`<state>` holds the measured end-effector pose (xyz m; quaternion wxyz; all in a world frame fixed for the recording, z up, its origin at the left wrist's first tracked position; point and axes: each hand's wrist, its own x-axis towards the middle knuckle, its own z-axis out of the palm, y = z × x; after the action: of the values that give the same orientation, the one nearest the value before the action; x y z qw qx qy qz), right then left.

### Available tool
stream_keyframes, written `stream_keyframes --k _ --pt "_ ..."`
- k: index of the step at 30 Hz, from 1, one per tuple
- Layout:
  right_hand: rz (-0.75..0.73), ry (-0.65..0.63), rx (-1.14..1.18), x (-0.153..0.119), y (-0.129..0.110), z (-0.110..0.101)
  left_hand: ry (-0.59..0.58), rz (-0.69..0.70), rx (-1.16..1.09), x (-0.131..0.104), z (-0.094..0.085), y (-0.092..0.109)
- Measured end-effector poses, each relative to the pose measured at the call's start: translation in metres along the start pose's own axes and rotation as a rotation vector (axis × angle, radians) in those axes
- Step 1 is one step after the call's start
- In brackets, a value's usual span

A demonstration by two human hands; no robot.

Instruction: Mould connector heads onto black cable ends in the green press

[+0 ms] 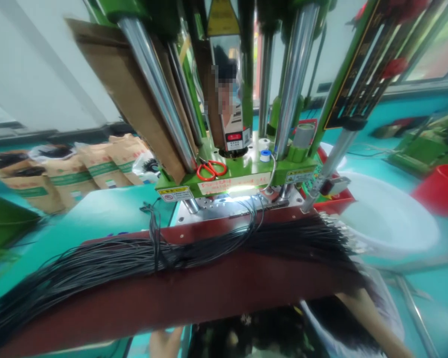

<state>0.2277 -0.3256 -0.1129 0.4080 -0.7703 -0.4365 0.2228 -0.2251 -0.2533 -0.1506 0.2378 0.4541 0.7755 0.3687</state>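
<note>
A long bundle of black cables [108, 258] lies across the dark red work board [209, 293]; some strands rise onto the metal plate of the green press [254, 171]. At the bottom edge, left of centre, my left hand [166, 343] shows only in part, below the board's front edge. My right hand [353, 298] is at the lower right, beside the right end of the board and over a white bag; its fingers are blurred and partly hidden. What either hand holds, if anything, cannot be made out.
Orange-handled scissors [211, 170] lie on the press ledge. Paper sacks [70, 169] stand at the left. A white tub [392, 214] and a red bucket [442, 189] are at the right. Below the board is a dark container of small parts [254, 335].
</note>
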Motion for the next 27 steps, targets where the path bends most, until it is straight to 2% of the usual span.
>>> stream_keyframes --k 5,11,15,18,20,22,24,25,26,27 --pt "0.017 0.002 0.043 -0.002 -0.015 0.0 -0.029 0.019 0.035 -0.005 -0.002 0.005" --pt "0.005 0.042 0.049 0.001 -0.001 0.004 -0.076 0.007 0.008 0.005 -0.001 -0.01" --pt "0.019 -0.039 0.019 0.002 -0.003 0.001 -0.079 0.028 -0.002 0.011 0.001 -0.015" --pt "0.061 -0.115 0.024 0.001 -0.011 -0.005 -0.123 0.038 0.005 0.011 -0.005 -0.009" --pt "0.082 -0.187 0.039 0.0 -0.014 -0.009 -0.202 0.057 0.093 0.01 -0.019 0.001" --pt "0.072 -0.237 0.034 0.0 -0.013 -0.012 -0.31 0.032 0.298 0.007 -0.041 0.014" --pt "0.036 -0.242 0.0 0.001 -0.008 -0.015 -0.483 -0.015 0.512 0.0 -0.065 0.036" --pt "0.02 -0.24 -0.022 0.001 -0.004 -0.016 -0.603 0.007 0.559 -0.005 -0.075 0.051" --pt "0.01 -0.239 -0.044 0.002 0.0 -0.017 -0.739 0.091 0.55 -0.012 -0.081 0.069" --pt "0.006 -0.243 -0.065 0.002 0.004 -0.017 -0.855 0.255 0.489 -0.019 -0.083 0.09"
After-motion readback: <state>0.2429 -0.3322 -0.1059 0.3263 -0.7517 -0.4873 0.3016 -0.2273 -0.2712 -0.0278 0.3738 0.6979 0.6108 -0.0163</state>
